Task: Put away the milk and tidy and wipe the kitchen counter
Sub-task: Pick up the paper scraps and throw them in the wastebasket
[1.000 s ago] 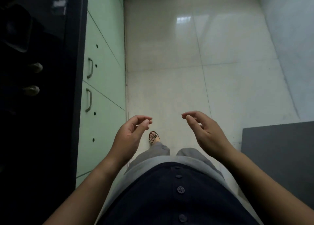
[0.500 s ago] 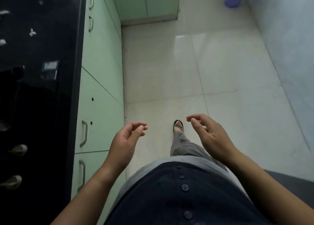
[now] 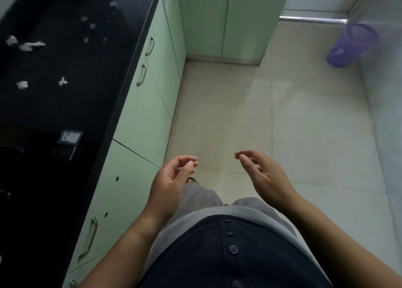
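The black kitchen counter (image 3: 71,105) runs along the left. Several small white crumpled scraps (image 3: 30,46) lie scattered on its far part. A dark flat object with a white label (image 3: 69,138) sits on the near part. My left hand (image 3: 171,183) hovers over the floor beside the counter edge, fingers loosely curled, holding nothing. My right hand (image 3: 261,174) hangs level with it to the right, fingers apart and empty. No milk is in view.
Pale green cabinet doors with metal handles (image 3: 150,105) stand under the counter and across the far end (image 3: 224,20). A purple plastic bin (image 3: 350,46) stands at the far right by the wall. Glossy beige tiled floor (image 3: 282,124) lies ahead.
The view has moved forward along the counter and tilted up. The scraps, far cabinets and purple bin have come into view; the grey mat has dropped out. Both hands stay empty.
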`<state>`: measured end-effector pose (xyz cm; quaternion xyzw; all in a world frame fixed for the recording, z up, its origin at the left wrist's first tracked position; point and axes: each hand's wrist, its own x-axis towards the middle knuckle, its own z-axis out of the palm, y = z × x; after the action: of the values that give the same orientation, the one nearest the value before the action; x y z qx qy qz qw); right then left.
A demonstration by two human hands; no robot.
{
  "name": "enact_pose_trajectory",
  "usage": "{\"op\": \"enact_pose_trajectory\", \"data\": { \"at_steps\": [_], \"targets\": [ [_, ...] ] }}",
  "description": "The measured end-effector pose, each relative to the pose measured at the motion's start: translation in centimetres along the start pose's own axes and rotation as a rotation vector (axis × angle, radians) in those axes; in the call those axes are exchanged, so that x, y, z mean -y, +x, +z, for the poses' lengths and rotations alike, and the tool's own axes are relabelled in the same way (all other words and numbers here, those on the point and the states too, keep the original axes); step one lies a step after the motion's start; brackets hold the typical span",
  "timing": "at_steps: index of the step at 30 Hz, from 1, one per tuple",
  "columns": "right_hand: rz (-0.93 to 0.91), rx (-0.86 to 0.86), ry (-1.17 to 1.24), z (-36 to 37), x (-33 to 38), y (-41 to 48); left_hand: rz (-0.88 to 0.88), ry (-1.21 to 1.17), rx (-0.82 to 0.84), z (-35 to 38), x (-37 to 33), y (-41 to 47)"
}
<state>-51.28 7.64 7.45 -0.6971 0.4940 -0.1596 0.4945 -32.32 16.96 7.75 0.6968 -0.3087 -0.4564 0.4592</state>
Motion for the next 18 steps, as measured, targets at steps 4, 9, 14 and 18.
{"op": "enact_pose_trajectory", "data": {
  "at_steps": [4, 9, 14, 18],
  "targets": [
    [-0.033, 0.063, -0.032, 0.3, 2.0, 8.5, -0.032, -0.030, -0.067, -2.2, -1.2, 6.8],
    [-0.126, 0.098, -0.086, 0.9, 7.6, 21.4, 0.006, -0.040, -0.153, -7.0, -5.0, 17.0],
    [-0.273, 0.223, -0.049, 3.5, 15.4, 31.2, 0.064, -0.096, -0.293, -13.2, -8.7, 23.8],
    [-0.308, 0.373, -0.038, 6.7, 18.7, 36.1, 0.004, -0.149, -0.444, -16.6, -8.6, 26.0]
  ]
}}
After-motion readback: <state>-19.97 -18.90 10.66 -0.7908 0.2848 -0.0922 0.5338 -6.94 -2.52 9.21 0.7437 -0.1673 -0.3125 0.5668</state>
